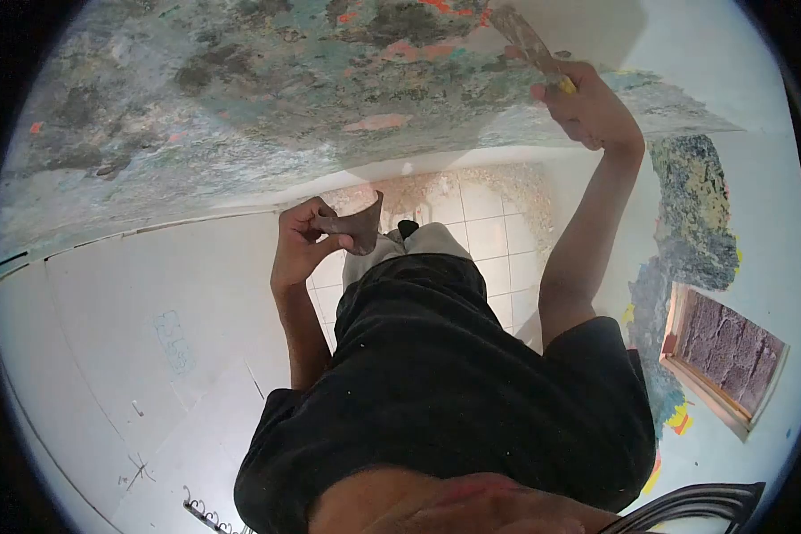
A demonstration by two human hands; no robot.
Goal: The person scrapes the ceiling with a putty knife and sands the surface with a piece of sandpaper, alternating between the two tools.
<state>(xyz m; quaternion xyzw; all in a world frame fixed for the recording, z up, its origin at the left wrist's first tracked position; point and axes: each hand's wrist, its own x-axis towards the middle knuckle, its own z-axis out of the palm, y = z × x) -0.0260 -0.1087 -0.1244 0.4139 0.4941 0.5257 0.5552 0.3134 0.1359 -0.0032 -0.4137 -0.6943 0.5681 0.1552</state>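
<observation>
My right hand (pixel 587 107) is raised at the patchy wall (pixel 267 98), closed round the handle of a putty knife (pixel 529 43). The knife's broad blade points up and left and lies close over the wall, where peeled grey-green paint meets a smoother pale area. Lower down, in front of my waist, my left hand (pixel 307 240) pinches a bent, brown, sheet-like piece (pixel 362 224) between thumb and fingers. Its free edge curls upward; the kind of thing does not show clearly.
Pale, scraped debris (pixel 525 191) lies along the wall's foot on the tiled floor (pixel 488 233). On the right a small wood-framed opening (pixel 730 351) sits in the wall beside another peeled strip (pixel 694 209). A hook rack (pixel 206 514) is at lower left.
</observation>
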